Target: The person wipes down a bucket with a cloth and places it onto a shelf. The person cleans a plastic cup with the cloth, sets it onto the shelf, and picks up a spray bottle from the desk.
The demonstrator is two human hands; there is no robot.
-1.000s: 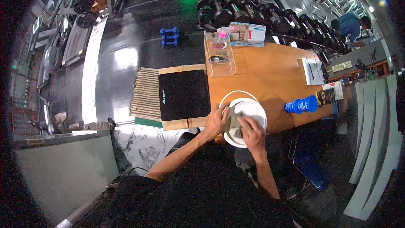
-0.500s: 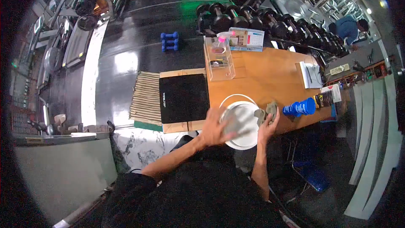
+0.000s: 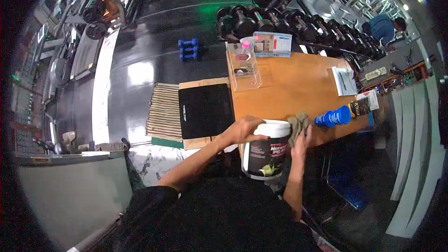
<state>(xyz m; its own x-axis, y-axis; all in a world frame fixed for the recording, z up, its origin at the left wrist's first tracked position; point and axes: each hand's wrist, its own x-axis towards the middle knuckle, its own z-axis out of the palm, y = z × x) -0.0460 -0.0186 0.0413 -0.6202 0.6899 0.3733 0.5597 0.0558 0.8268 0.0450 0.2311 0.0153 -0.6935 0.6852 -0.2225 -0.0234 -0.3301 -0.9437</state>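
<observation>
A white tub [image 3: 266,157] with a black label and white lid is tilted so that its printed side faces me, at the near edge of the wooden table. My left hand [image 3: 246,129] grips it by the left side of the lid, thumb across the front. In my right hand [image 3: 302,139] is a crumpled olive-grey cloth [image 3: 298,125], held against or close beside the right side of the lid. To the right of that hand lies a blue container [image 3: 333,117] on its side.
A clear acrylic holder [image 3: 244,77], a spray bottle [image 3: 246,44] and a desk calendar [image 3: 275,44] stand at the table's far left. A notepad [image 3: 344,82] and a black pouch [image 3: 359,108] are on the right. A black mat [image 3: 205,110] lies left of the table.
The tub has been tipped from lid-up to label facing me. My left hand went from sweeping over the top to gripping the lid's edge. The cloth stays in my right hand.
</observation>
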